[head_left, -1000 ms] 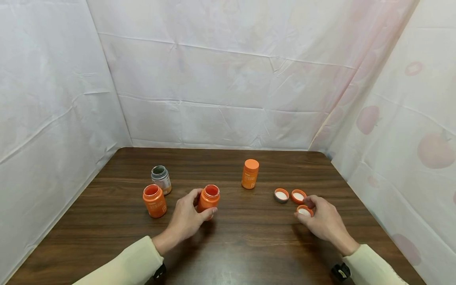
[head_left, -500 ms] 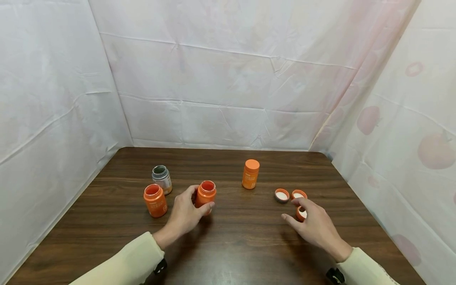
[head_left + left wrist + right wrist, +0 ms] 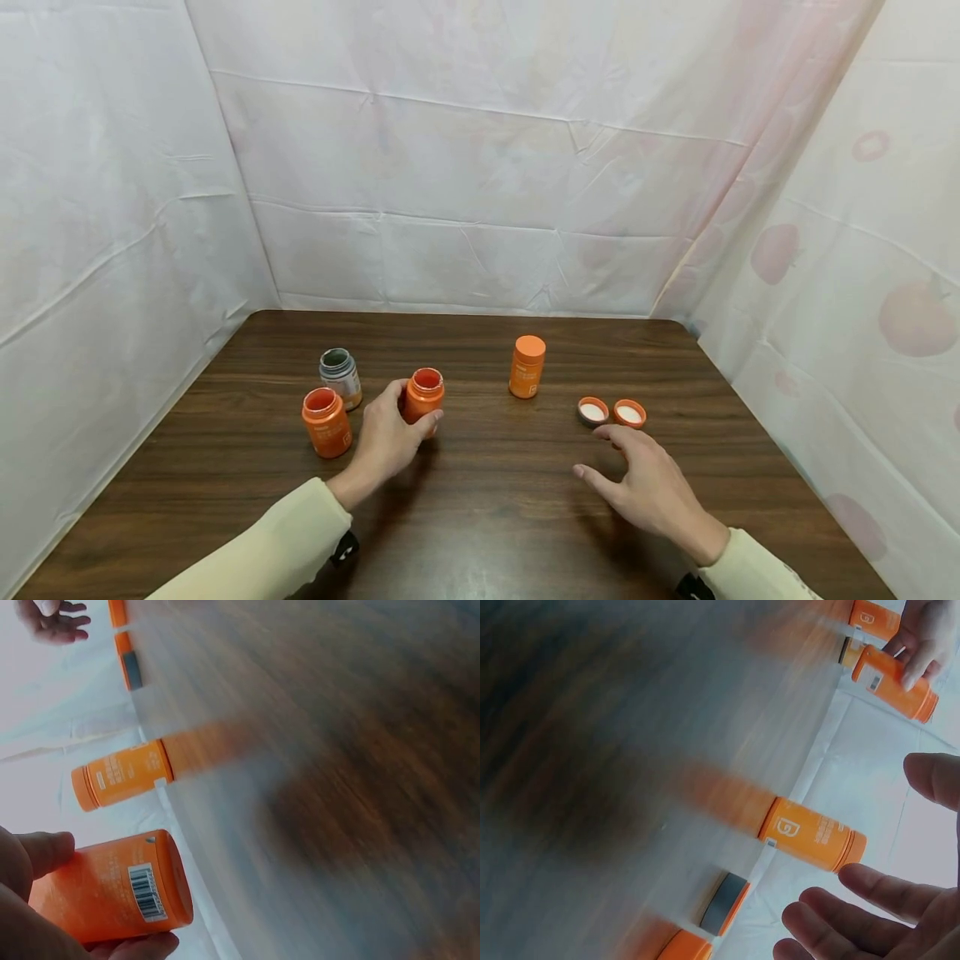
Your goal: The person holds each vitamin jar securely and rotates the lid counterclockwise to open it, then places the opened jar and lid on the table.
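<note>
Jar (image 3: 423, 395), orange, gripped in L hand (image 3: 387, 435); R hand (image 3: 651, 483) free, fingers apart, nr upturned lids (image 3: 592, 412)

Left hand (image 3: 388, 437) brought its jar (image 3: 424, 400) a bit left, closer to the grey one (image 3: 345, 386). Right hand (image 3: 651, 482) spread its fingers from around the nearest cap and slid left too.

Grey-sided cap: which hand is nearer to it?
Right. The right hand is close by, on the near side of the cap; the left hand is farther off, left of it, holding an orange bottle.
</note>
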Tool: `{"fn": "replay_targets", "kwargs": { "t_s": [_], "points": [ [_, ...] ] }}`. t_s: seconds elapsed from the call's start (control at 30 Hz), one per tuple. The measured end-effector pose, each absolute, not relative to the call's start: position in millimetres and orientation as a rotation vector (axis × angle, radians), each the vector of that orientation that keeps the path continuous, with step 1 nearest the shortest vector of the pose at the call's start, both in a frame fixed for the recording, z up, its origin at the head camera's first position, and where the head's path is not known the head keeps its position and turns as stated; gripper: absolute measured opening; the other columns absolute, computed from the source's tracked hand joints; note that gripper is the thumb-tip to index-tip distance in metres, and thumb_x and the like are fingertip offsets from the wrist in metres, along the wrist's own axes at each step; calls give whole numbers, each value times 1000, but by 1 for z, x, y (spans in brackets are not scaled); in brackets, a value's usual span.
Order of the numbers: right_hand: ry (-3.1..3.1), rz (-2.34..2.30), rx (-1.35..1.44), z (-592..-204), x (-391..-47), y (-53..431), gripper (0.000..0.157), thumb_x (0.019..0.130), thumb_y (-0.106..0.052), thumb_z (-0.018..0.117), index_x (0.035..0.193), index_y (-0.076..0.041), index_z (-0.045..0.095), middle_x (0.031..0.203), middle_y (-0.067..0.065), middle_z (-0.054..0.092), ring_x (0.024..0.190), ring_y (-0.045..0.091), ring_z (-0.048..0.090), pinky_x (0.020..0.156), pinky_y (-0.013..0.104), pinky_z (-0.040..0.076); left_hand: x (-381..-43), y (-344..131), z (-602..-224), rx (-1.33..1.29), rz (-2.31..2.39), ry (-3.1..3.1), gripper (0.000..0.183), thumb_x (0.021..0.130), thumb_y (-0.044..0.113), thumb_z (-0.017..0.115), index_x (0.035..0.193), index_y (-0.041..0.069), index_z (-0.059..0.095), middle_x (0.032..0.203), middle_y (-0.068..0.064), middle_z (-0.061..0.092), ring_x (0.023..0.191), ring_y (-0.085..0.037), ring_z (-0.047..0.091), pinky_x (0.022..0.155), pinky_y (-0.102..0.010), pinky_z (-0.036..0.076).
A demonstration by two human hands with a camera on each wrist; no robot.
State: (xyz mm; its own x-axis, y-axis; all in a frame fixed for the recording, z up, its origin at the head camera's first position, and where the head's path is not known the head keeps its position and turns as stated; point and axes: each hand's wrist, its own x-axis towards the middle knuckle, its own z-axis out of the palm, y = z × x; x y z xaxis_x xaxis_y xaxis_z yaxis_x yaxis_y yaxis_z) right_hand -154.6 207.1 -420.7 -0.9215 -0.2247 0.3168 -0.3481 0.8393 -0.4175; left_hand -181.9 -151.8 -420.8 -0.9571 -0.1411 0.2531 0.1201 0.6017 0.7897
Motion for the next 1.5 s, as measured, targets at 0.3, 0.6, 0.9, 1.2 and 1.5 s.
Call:
{"fn": "replay_targets", "kwargs": {
  "t_s": [0.3,0.6,0.9,1.2,1.5],
  "points": [
    [-2752,695,478,-421,-148,202,57,85,-61,76,123,-19,68,122,-5,68,111,22,62,88,50,51,-195,-155,-418,121,-1320,-2511,61,89,18,82,136,-3,50,131,-23,62,116,-36,63,102,-55,49],
    [-2728,686,523,-421,-144,198,59,84,-61,77,123,-18,69,121,-6,69,109,20,63,88,49,52,-210,-160,-420,214,-1349,-2469,62,91,18,80,137,-7,46,132,-27,59,121,-40,59,104,-56,46],
    [-2726,682,553,-422,-141,197,60,84,-60,79,124,-17,69,123,-7,68,110,20,64,88,49,53,-220,-167,-424,329,-1375,-2457,63,92,18,78,140,-6,43,134,-28,56,124,-42,55,108,-58,42],
    [-2723,681,580,-423,-140,196,59,83,-59,79,125,-19,68,122,-8,68,110,16,65,86,47,53,-231,-169,-430,417,-1376,-2415,63,92,17,78,140,-6,43,133,-28,56,124,-43,54,110,-58,40],
    [-2704,669,589,-424,-139,197,57,82,-58,81,124,-23,68,120,-11,68,110,14,64,86,45,53,-236,-170,-436,457,-1394,-2405,65,93,16,77,142,-5,39,135,-28,53,127,-44,51,112,-58,36]
  ]
}}
